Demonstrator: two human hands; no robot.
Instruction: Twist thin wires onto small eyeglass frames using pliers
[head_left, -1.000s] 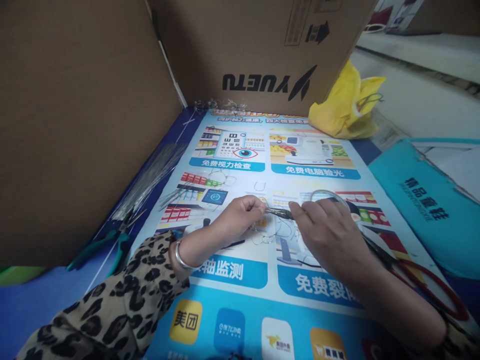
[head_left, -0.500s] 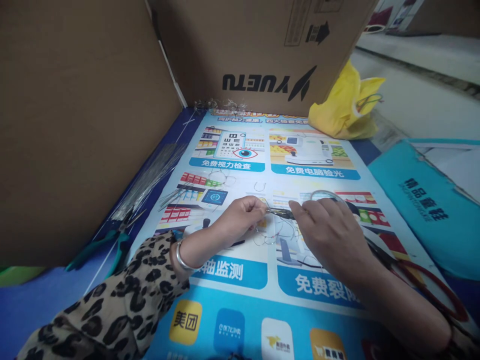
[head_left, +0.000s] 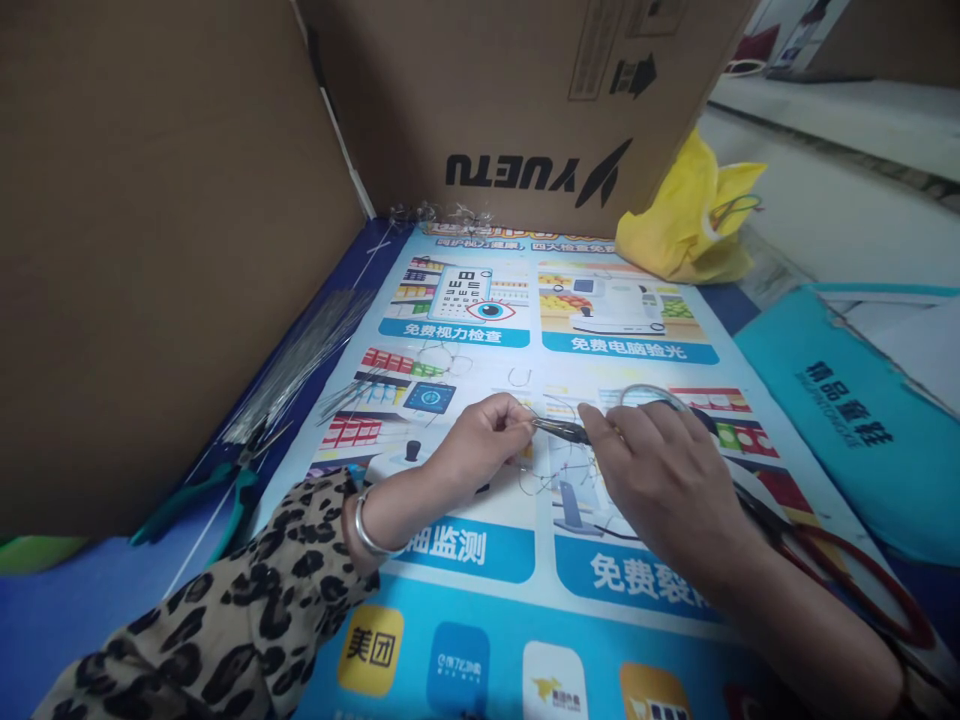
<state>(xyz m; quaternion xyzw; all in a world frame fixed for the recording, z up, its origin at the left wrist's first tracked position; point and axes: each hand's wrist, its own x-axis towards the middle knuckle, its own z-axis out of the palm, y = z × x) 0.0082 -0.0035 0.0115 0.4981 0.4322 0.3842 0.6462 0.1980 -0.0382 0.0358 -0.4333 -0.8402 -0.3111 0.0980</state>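
My left hand (head_left: 484, 445), with a silver bangle at the wrist, pinches thin wire at the jaws of the needle-nose pliers (head_left: 561, 430). My right hand (head_left: 667, 490) is wrapped round the pliers, whose handles are mostly hidden in the palm. The pliers' tips meet my left fingertips. Fine bent wires (head_left: 540, 482) lie below the pliers, too thin to trace fully. A small U-shaped wire (head_left: 519, 378) rests on the poster just beyond my left hand. Part of a pale ring (head_left: 651, 392) shows behind my right knuckles.
Left lie a bundle of straight wires (head_left: 300, 355) and teal-handled pliers (head_left: 241, 480). Red-handled scissors (head_left: 862, 575) are partly under my right forearm. A printed poster (head_left: 465, 610) covers the table. Cardboard (head_left: 525, 90), a yellow bag (head_left: 682, 225) and a teal box (head_left: 847, 420) stand around it.
Both hands keep almost the same grip and place, with the pliers' tips still at my left fingertips. The view has shifted very slightly.
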